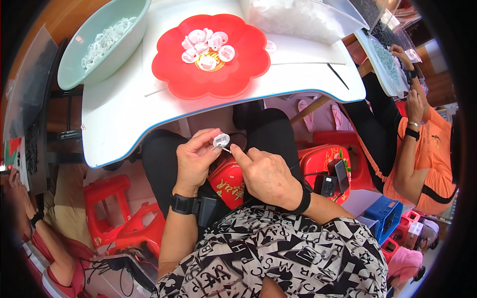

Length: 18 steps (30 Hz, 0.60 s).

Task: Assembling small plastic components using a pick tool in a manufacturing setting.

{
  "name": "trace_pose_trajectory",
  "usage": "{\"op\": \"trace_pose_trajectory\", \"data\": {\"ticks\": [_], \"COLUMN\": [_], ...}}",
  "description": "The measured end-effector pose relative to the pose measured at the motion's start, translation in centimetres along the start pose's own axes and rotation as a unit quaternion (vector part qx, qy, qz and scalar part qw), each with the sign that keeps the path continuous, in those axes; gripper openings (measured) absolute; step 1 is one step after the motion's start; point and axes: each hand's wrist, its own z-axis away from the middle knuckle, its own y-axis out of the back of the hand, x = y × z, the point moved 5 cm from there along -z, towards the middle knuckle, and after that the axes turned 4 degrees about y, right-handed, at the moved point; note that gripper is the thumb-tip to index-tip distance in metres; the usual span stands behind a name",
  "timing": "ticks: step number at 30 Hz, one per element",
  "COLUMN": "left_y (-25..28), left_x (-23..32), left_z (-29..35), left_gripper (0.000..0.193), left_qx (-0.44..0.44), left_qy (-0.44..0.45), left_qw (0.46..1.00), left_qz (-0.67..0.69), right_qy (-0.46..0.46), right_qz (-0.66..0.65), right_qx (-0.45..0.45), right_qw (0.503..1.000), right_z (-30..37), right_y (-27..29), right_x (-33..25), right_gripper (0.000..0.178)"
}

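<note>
Above my lap, my left hand [197, 158] pinches a small round white plastic part [221, 140] between thumb and fingers. The part has a raised rim and an opening in its face. My right hand [268, 178] is close beside it, index finger stretched toward the part's lower edge and the other fingers curled under. A thin white sliver shows between the part and that fingertip; whether it belongs to the part, I cannot tell. What the curled right fingers hold, if anything, is hidden. Several similar white parts [201, 47] lie in a red flower-shaped tray [174, 74] on the table.
The white table [119, 119] has a blue edge just beyond my knees. A pale green basin [69, 69] of small white pieces stands at its left, a clear bin [318, 30] at the back. Red stools [107, 198] stand beside me. A person in orange [422, 159] works at right, another at left.
</note>
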Motion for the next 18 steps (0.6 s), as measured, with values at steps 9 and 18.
{"op": "trace_pose_trajectory", "data": {"ticks": [9,18], "left_y": [0.0,0.3], "left_x": [0.0,1.4], "left_z": [0.1,1.0], "left_gripper": [0.037,0.039], "left_qx": [-0.016,0.031], "left_qy": [0.000,0.010], "left_qw": [0.999,0.996], "left_qz": [0.049,0.086], "right_qy": [0.004,0.001], "right_qz": [-0.039,-0.075], "right_qx": [0.022,0.066], "right_qw": [0.999,0.995], "right_z": [0.5,0.9], "right_y": [0.5,1.5], "right_x": [-0.2,-0.5], "right_gripper": [0.056,0.044]}}
